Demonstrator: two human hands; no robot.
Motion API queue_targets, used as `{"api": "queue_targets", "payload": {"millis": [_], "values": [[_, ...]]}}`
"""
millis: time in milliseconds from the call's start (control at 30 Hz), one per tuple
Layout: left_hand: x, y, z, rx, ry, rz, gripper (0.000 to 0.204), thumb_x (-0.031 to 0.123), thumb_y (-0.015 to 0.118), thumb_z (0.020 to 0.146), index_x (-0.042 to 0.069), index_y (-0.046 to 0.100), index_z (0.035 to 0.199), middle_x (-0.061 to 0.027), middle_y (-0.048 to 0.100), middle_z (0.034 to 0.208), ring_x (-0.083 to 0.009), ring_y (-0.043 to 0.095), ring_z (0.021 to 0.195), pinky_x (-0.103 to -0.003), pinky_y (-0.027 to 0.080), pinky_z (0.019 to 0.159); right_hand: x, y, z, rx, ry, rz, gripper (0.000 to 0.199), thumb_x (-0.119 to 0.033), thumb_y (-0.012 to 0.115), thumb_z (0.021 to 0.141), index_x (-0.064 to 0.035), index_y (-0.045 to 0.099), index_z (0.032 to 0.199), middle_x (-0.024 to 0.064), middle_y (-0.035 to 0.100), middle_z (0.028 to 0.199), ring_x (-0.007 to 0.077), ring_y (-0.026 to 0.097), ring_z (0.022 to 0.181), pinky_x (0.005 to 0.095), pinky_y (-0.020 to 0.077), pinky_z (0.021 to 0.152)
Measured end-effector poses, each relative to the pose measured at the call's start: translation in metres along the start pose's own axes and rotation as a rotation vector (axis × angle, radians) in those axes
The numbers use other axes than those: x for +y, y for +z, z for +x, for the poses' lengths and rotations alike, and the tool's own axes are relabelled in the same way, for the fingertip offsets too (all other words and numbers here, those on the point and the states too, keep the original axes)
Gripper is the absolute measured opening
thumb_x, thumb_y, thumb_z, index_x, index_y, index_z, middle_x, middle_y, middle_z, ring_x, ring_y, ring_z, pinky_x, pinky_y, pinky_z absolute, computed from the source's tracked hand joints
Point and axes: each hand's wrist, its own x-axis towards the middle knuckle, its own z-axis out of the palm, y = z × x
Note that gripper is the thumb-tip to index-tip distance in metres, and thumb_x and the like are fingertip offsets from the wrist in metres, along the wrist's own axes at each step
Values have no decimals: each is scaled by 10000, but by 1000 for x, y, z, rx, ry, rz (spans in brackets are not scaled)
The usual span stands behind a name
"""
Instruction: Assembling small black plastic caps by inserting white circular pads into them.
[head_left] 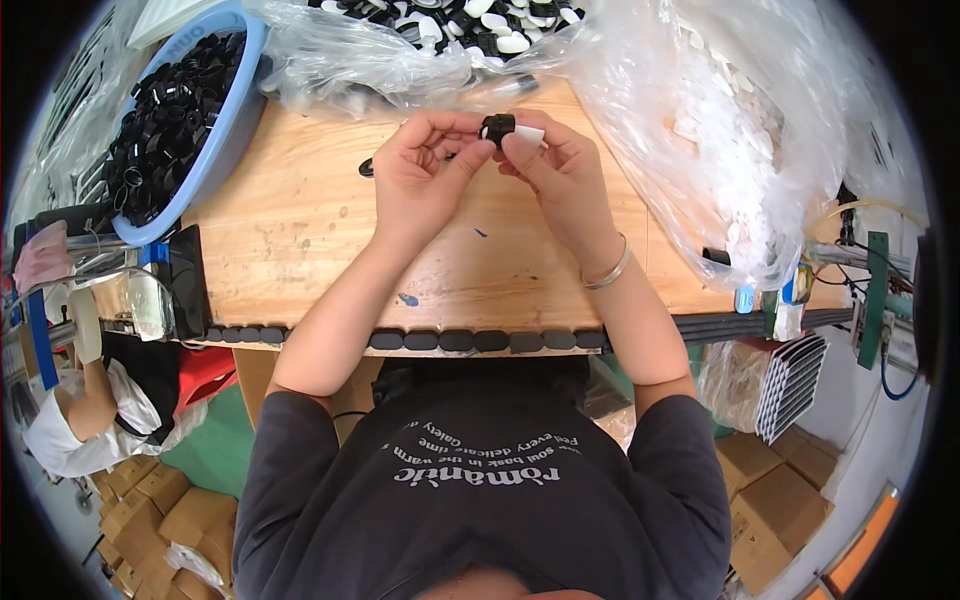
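Over the middle of the wooden table [330, 250], both my hands meet at a small black plastic part [497, 127], cap-like in shape. My left hand [425, 170] pinches its left side between thumb and fingers. A white plastic piece [529, 134] sticks out to the right of the black part, between the thumb and fingers of my right hand [560, 175]. Whether the white piece sits inside the black part cannot be seen. A small black ring [367, 168] lies on the wood, left of my left hand.
A blue basin [225, 140] of black parts stands at the left. Plastic bags hold mixed black and white pieces [513, 43] at the back and white pieces [735, 180] at the right. A dark cylinder [716, 256] lies nearby. Black oval pads [490, 341] line the front edge.
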Motion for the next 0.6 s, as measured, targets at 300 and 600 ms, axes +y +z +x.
{"api": "queue_targets", "payload": {"millis": [300, 600], "values": [[-2, -5, 1, 15, -71, 60, 97, -62, 562, 892, -24, 583, 978, -55, 624, 987, -67, 567, 809, -188, 471, 731, 10, 3, 2, -45, -265, -73, 234, 16, 646, 855, 5, 623, 1088, 62, 620, 1074, 114, 612, 917, 237, 514, 816], [-14, -3, -3, -53, -6, 180, 39, 83, 455, 980, 52, 477, 988, 8, 477, 850, -59, 425, 740, -189, 384, 697, 5, 13, -2, 58, -287, -5, 311, 65, 635, 846, -1, 467, 1099, 94, 626, 1008, 120, 619, 911, 214, 512, 790]]}}
